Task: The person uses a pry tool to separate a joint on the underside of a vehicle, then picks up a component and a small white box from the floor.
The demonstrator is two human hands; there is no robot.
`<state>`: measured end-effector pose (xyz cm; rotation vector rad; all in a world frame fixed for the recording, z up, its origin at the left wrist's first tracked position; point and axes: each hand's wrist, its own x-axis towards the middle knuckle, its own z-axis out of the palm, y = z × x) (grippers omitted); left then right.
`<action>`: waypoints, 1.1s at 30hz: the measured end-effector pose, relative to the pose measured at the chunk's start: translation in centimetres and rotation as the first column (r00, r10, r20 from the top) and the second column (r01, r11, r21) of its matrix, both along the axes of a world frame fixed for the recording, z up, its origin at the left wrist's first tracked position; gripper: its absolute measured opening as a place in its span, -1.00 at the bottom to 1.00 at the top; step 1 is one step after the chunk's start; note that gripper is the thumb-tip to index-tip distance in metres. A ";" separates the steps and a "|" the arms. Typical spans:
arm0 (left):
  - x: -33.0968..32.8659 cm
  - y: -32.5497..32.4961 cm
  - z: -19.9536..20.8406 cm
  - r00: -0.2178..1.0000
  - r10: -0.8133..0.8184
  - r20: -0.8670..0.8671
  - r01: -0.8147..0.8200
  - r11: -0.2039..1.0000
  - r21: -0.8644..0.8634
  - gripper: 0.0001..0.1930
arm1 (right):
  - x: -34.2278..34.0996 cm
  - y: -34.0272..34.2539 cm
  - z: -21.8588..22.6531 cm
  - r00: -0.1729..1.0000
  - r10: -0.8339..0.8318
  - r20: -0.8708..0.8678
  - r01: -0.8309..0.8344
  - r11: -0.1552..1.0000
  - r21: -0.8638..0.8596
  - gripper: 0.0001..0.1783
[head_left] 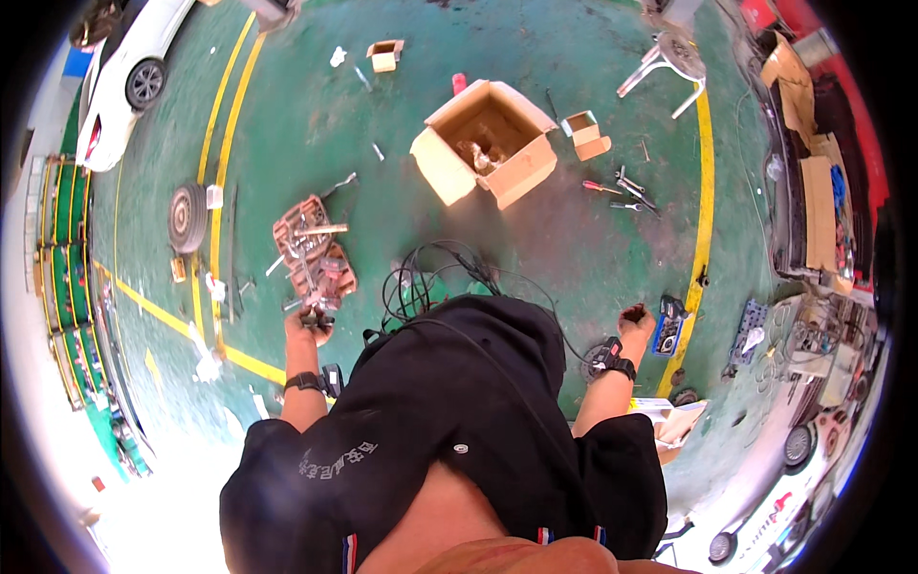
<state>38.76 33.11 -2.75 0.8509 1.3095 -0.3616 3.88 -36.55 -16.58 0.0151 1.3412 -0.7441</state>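
Note:
My left hand [313,324] hangs beside my body, its fingers dark with grime and loosely apart, and nothing shows in it. Just beyond it lies an opened reddish-brown tool case [304,251] with metal tools strewn across it. My right hand [635,320], also grimy, is low at my other side, fingers loosely bent around an empty palm. Nearest to that hand is a blue-and-black case [669,326] on the floor. A large open cardboard box [486,143] stands ahead of me, with crumpled brown wrapping inside.
Black cables [435,273] lie coiled in front of my body. A red-handled screwdriver [601,187] and several metal tools lie right of the box. A wheel [188,218] rests at left, a white stool [669,67] at far right. A white car [134,77] stands far left.

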 end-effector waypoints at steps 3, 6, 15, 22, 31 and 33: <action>-0.3 -0.6 1.0 0.999 0.050 0.010 -0.049 0.998 -0.026 -0.84 | 1.0 0.2 0.0 0.999 0.050 0.012 -0.050 0.999 0.011 -0.80; -0.9 0.1 1.3 0.989 0.141 -0.033 -0.142 0.990 -0.025 -0.77 | 2.8 -0.1 0.1 0.994 0.107 0.023 -0.108 0.994 0.007 -0.79; -5.0 5.6 -0.7 0.962 0.263 -0.077 -0.264 0.964 -0.012 -0.77 | 9.3 0.6 2.0 0.961 0.272 0.043 -0.271 0.962 -0.023 -0.81; -7.2 8.1 -4.3 0.934 0.338 -0.115 -0.341 0.940 -0.005 -0.75 | 11.6 0.4 5.5 0.921 0.389 0.007 -0.387 0.917 -0.095 -0.81; -11.0 2.6 -4.6 0.890 0.453 -0.063 -0.457 0.885 -0.086 -0.81 | 18.8 -6.4 9.0 0.776 0.614 -0.143 -0.627 0.776 -0.066 -0.81; -13.3 0.9 -5.5 0.866 0.499 -0.038 -0.500 0.865 -0.034 -0.80 | 22.0 -9.1 9.3 0.698 0.707 -0.114 -0.715 0.695 -0.073 -0.81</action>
